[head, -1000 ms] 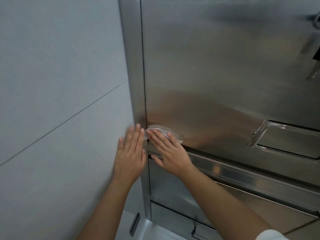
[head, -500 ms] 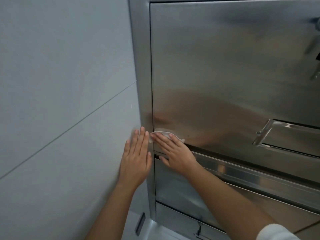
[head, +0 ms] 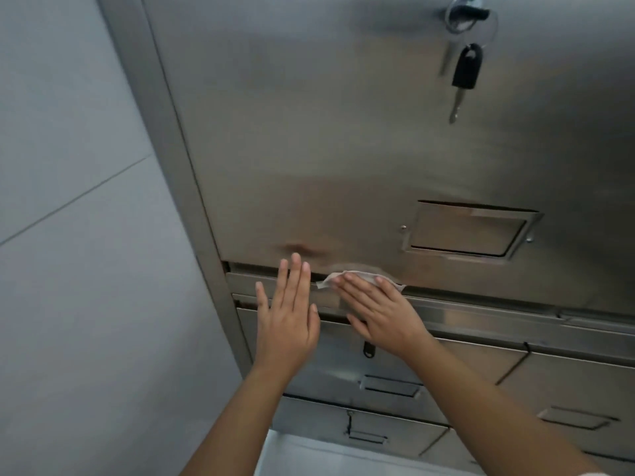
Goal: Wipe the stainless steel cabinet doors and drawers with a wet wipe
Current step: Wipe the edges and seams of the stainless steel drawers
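Cabinet door (head: 309, 132): a large brushed stainless steel panel that fills the upper and middle of the frame, with dull smears and a brownish reflection across its lower part.
Wet wipe (head: 328, 280): a small pale sheet at the door's bottom edge, just left of the frame's centre. Most of it is covered by fingers, and only its left corner and right fringe stick out.
Right hand (head: 381, 310): spread flat with the fingers straight and close together, pointing toward the upper left. It presses the wet wipe onto the door's lower edge, and its palm lies over the steel strip (head: 498, 321) below.
Left hand (head: 287, 317): wide and flat with straight fingers pointing up, holding nothing. It is just to the left of the right hand and the two are apart. Its fingertips reach the door's bottom edge; whether the palm touches the metal cannot be told.
Drawers (head: 577, 386): steel fronts with small recessed pulls, in rows under the strip in the lower right of the frame.
Recessed handle (head: 467, 231): a rectangular pocket in the door, up and to the right of the right hand.
Lock (head: 462, 15): at the top right of the door, with a black-headed key (head: 466, 67) hanging from its ring.
Small black key (head: 368, 349): pokes out just below the right hand's palm.
Wall (head: 86, 235): pale grey panels on the left side of the frame, crossed by one thin seam.
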### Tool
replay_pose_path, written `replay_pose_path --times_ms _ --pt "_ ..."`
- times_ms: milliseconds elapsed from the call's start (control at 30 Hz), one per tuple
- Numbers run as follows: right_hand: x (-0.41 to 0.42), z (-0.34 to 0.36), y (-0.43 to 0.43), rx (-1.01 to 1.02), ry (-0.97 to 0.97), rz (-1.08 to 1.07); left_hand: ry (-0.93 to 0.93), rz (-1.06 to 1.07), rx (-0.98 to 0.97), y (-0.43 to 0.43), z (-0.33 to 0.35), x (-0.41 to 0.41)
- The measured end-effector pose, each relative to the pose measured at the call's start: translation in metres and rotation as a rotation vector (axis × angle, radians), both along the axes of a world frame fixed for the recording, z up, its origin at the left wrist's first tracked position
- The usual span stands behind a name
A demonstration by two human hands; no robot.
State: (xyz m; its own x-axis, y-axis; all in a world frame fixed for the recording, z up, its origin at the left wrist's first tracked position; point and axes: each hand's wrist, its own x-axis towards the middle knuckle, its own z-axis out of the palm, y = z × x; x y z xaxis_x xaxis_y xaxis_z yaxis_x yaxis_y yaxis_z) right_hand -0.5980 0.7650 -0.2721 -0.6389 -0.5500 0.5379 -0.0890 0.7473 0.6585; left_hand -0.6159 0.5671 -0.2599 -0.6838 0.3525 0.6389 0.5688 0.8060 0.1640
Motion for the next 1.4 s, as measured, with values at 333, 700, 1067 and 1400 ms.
replay_pose_path --times_ms 333,700,1067,1400 --pt "0.038 -0.002 0.070 -0.071 0.046 0.029 0.040 -0.203 -0.028 0.084 -0.009 0.029" --pt "0.083 -0.004 0.157 -0.100 0.025 0.001 -0.090 -0.086 0.132 0.152 -0.016 0.063" --pt "0.128 -0.007 0.238 -0.149 0.042 -0.009 -0.031 -0.224 -0.048 0.230 -0.018 0.112" --pt "0.168 -0.015 0.296 -0.241 -0.004 -0.075 -0.036 -0.192 -0.080 0.292 -0.010 0.138"
